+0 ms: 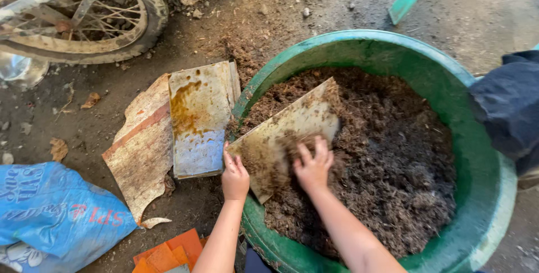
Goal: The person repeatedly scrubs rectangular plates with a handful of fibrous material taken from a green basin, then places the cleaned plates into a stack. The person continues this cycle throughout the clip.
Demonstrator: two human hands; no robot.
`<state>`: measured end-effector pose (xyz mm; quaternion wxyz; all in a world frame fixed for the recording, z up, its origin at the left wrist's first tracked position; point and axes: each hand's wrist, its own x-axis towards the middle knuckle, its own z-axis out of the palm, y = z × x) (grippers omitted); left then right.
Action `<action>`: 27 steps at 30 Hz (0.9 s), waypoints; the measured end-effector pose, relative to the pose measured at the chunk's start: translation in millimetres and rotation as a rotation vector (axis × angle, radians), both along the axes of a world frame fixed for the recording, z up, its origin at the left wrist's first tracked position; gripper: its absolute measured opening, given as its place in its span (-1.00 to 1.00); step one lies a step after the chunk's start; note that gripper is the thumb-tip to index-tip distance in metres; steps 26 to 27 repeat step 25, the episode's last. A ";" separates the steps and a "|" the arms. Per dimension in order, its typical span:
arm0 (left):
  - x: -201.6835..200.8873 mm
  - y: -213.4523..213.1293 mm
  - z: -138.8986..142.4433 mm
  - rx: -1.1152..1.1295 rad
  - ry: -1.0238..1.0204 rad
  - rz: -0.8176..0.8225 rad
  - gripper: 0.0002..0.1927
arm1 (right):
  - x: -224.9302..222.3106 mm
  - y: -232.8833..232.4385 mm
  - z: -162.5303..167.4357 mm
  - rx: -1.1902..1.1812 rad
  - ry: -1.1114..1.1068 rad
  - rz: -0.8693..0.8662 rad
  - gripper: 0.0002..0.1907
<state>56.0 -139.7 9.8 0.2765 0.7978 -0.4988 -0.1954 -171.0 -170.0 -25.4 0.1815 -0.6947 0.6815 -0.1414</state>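
Observation:
A big round green tub (488, 205) is filled with dark brown fibrous compost (393, 155). A flat, dirty board (281, 132) lies tilted over the tub's left rim. My left hand (234, 176) grips the board's near left edge. My right hand (313, 163) rests palm down on the board, fingers spread, touching a clump of the compost on it.
Two stained flat boards (197, 116) lie on the dirt floor left of the tub. A bicycle wheel (84, 20) stands at top left. A blue woven sack (50, 217) sits bottom left, with orange pieces (168, 253) beside it. A dark sleeve (508, 104) shows at the right edge.

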 end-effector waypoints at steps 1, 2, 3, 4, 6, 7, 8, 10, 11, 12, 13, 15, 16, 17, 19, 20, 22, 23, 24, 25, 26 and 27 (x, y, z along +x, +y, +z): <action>2.8 -0.9 -3.3 -0.042 -0.064 -0.032 -0.40 | -11.7 -15.5 -8.7 0.090 0.025 -0.067 -0.43; 4.0 -0.3 -7.8 -0.079 -0.127 -0.066 -0.40 | -26.2 -36.9 -15.8 0.049 -0.042 -0.201 -0.42; 3.6 5.3 -12.9 -0.110 -0.187 -0.099 -0.39 | -42.5 -56.0 -20.8 0.015 -0.104 -0.333 -0.41; 4.4 11.4 -16.8 -0.092 -0.085 -0.067 -0.39 | -56.2 -73.3 -23.0 0.000 -0.007 -0.327 -0.42; 6.2 9.2 -20.9 -0.070 0.120 -0.027 -0.38 | -70.8 -89.2 -25.2 -0.021 0.102 -0.328 -0.43; 5.8 7.9 -21.7 -0.033 0.136 0.001 -0.39 | -76.4 -92.0 -27.3 -0.022 0.118 -0.320 -0.43; 5.4 10.2 -21.5 0.005 0.153 0.034 -0.40 | -79.4 -92.2 -29.1 -0.023 0.137 -0.307 -0.44; 4.7 9.7 -20.0 0.023 0.173 0.075 -0.42 | -78.6 -79.3 -33.1 0.022 0.075 -0.308 -0.46; 3.4 9.2 -19.2 0.005 0.178 0.088 -0.43 | -78.0 -69.5 -34.7 0.044 0.048 -0.304 -0.47; 2.0 9.4 -17.8 -0.012 0.182 0.098 -0.44 | -76.5 -59.9 -36.1 0.059 0.030 -0.286 -0.46; 0.1 10.1 -15.9 -0.003 0.186 0.104 -0.43 | -73.9 -49.5 -37.0 0.074 0.009 -0.271 -0.45; -0.3 7.4 -10.8 0.006 0.186 0.116 -0.43 | -66.5 -27.8 -36.0 0.088 -0.068 -0.238 -0.39; 0.3 5.0 -9.0 0.003 0.226 0.122 -0.44 | -63.2 -12.8 -33.6 0.089 -0.125 -0.215 -0.35; 1.1 4.1 -8.4 0.001 0.264 0.132 -0.44 | -60.4 -2.0 -31.5 0.092 -0.183 -0.188 -0.30; 5.5 6.5 -9.4 -0.033 0.336 0.142 -0.46 | -58.6 10.2 -29.8 0.224 -0.286 -0.194 -0.25; 8.1 6.0 -11.7 -0.067 0.370 0.140 -0.47 | -57.4 13.1 -30.2 0.292 -0.336 -0.199 -0.23; 13.6 7.4 -16.5 -0.101 0.427 0.129 -0.46 | -66.5 6.7 -32.1 0.363 -0.454 -0.223 -0.28; 15.8 8.9 -19.2 -0.103 0.450 0.123 -0.45 | -74.6 -1.2 -33.0 0.394 -0.513 -0.235 -0.31; 18.1 8.0 -22.2 -0.110 0.475 0.114 -0.43 | -82.2 -11.6 -34.1 0.369 -0.545 -0.259 -0.35; 21.1 10.3 -25.5 -0.124 0.530 0.091 -0.43 | -91.7 -21.1 -35.3 0.347 -0.574 -0.283 -0.38; 21.1 10.3 -25.5 -0.124 0.530 0.091 -0.43 | -91.7 -21.1 -35.3 0.347 -0.574 -0.283 -0.38; 21.1 10.3 -25.5 -0.124 0.530 0.091 -0.43 | -91.7 -21.1 -35.3 0.347 -0.574 -0.283 -0.38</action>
